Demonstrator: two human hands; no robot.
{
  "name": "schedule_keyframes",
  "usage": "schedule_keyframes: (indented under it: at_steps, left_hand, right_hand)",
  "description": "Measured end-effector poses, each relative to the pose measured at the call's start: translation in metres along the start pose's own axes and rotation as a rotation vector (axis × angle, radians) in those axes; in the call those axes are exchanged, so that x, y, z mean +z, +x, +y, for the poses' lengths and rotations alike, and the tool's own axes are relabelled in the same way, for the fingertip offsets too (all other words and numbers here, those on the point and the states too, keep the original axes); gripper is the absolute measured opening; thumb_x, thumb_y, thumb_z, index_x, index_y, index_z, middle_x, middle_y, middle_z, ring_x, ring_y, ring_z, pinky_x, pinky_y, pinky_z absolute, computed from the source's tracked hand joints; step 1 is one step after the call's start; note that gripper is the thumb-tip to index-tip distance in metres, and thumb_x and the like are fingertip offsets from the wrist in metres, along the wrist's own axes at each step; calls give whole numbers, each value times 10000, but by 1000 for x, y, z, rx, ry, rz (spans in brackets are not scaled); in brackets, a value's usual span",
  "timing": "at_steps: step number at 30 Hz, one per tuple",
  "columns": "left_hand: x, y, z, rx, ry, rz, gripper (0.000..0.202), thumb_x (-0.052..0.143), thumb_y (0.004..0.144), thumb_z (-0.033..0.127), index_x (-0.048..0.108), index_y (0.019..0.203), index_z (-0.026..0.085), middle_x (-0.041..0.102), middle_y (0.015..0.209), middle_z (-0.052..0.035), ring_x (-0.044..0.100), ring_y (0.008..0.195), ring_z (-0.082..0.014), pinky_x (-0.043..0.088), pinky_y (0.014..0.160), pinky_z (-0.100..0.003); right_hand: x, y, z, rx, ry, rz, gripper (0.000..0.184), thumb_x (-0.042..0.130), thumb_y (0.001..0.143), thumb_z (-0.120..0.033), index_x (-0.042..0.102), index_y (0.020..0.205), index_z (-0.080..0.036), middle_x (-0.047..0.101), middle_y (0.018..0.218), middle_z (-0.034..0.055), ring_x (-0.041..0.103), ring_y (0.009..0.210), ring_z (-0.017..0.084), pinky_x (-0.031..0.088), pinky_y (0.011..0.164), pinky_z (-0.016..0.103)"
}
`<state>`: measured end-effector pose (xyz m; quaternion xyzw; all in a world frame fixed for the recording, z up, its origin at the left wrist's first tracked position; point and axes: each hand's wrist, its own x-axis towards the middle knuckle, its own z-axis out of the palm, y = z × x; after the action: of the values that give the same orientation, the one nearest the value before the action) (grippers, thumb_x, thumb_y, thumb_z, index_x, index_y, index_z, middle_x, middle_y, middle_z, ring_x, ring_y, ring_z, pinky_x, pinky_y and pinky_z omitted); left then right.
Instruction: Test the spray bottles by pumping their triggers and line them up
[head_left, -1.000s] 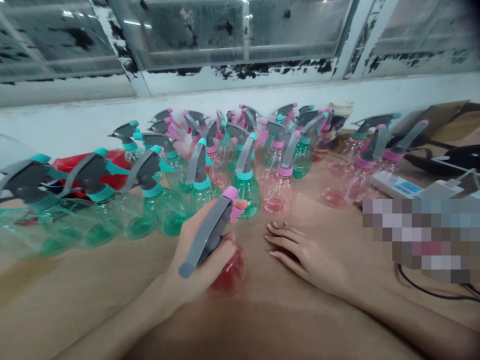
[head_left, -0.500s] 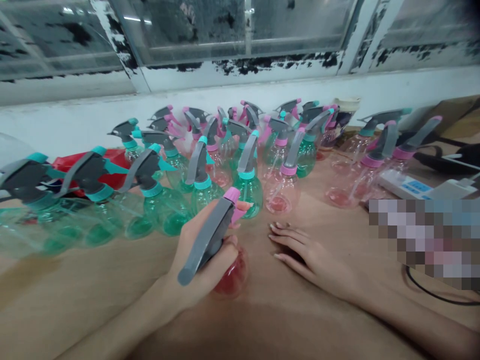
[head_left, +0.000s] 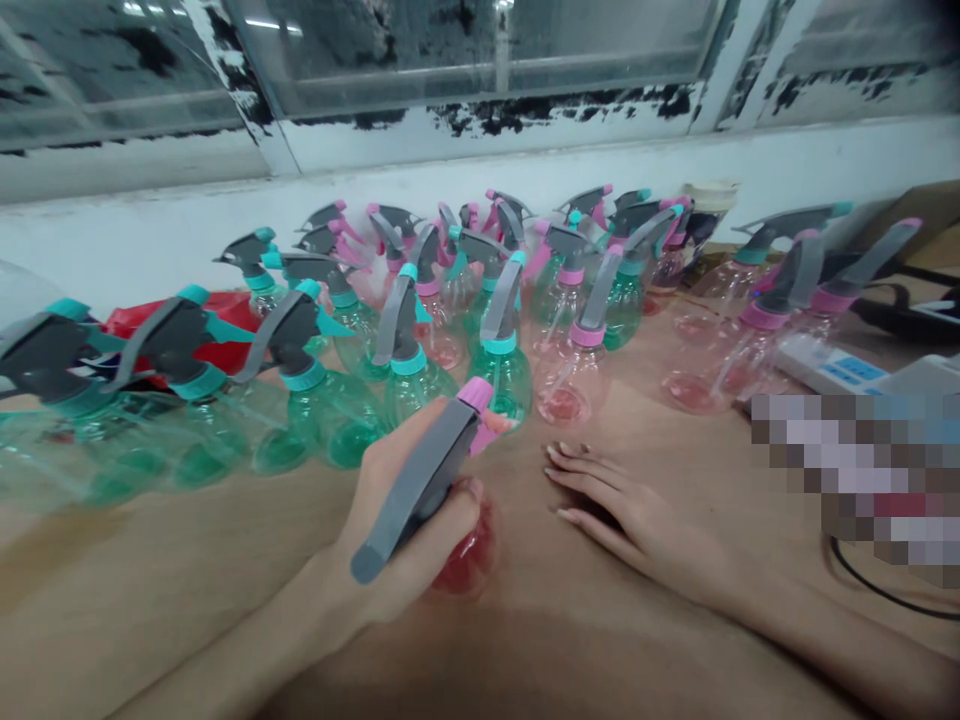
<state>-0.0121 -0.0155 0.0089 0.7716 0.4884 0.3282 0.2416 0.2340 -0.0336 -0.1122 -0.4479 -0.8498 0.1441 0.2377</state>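
My left hand (head_left: pixel 405 520) is wrapped round the neck of a pink spray bottle (head_left: pixel 474 550) standing on the table. The grey trigger head with its pink nozzle rises above the grip, and my fingers hide the collar. To the right, my right hand (head_left: pixel 607 495) rests on the tabletop with its fingers stretched out, holding nothing. Just beyond my left hand stands a green spray bottle (head_left: pixel 501 375) with a turquoise collar. A clear pink spray bottle (head_left: pixel 574 385) is upright beyond my right fingertips.
Several green spray bottles (head_left: pixel 322 415) line the left side, and more crowd the back by the wall. A red bag (head_left: pixel 225 310) lies behind the left row. At right are pink bottles (head_left: pixel 701 385), a white power strip (head_left: pixel 829 365), a blurred-out patch and a black cable (head_left: pixel 885 597).
The view has shifted slightly, so things on the right appear a little farther right. My left hand keeps its grip on the pink spray bottle, and my right hand still lies flat.
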Motion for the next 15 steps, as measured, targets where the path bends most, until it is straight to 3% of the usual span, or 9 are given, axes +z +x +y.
schedule_keyframes:
  at_steps: [3, 9, 15]
  left_hand:
    - [-3, 1, -3, 17, -87, -71, 267, 474, 738, 285, 650, 938, 267, 511, 594, 27, 460, 527, -156, 483, 574, -306]
    - [-5, 2, -4, 157, -153, -32, 69, 480, 748, 233, 546, 767, 227, 551, 691, 14, 492, 570, -143, 438, 557, -288]
    - [0, -1, -6, 74, -170, 20, 239, 529, 735, 215, 648, 937, 259, 656, 797, 14, 595, 624, -153, 533, 643, -296]
  right_hand:
    - [0, 0, 0, 2, -1, 0, 401, 492, 972, -340, 524, 1346, -200, 524, 1429, 93, 445, 1348, 242, 368, 1127, 518]
    - [-1, 0, 0, -12, -76, -20, 401, 462, 983, -341, 539, 1329, -153, 518, 1431, 103, 455, 1341, 234, 396, 1111, 490]
    - [-2, -1, -1, -3, -81, -25, 406, 471, 979, -336, 528, 1343, -166, 505, 1445, 84, 444, 1349, 220, 376, 1129, 472]
